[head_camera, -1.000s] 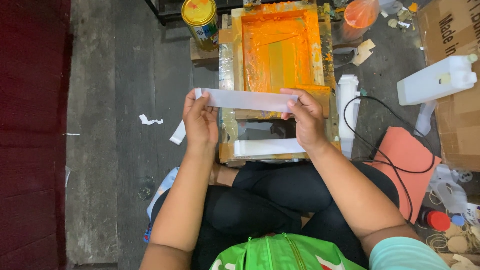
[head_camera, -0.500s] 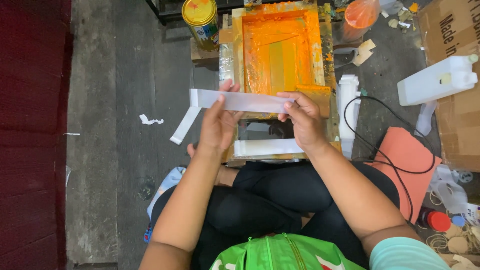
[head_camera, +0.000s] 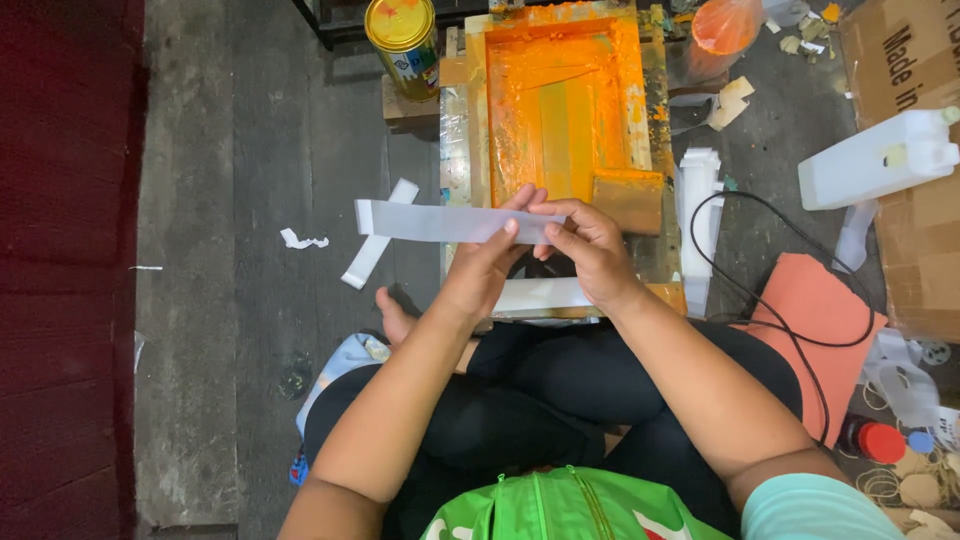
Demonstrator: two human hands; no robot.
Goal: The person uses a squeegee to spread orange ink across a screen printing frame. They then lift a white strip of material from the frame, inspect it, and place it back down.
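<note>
A small screen-printing workshop, set up on a bare concrete floor (head_camera: 250, 130): an ink-smeared orange printing frame (head_camera: 560, 110), a paint can (head_camera: 403, 35) at its left corner, a white jerrycan (head_camera: 880, 160), cardboard boxes (head_camera: 905, 60) and paper scraps lying around.

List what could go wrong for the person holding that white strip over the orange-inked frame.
1. The white strip sticks out far to one side of the left hand and right hand; its free end may sag or crease.
2. The strip hovers just in front of the orange-inked frame; dipping it could smear ink on it.
3. The black cable loops on the floor beside the person's leg and may snag.
</note>
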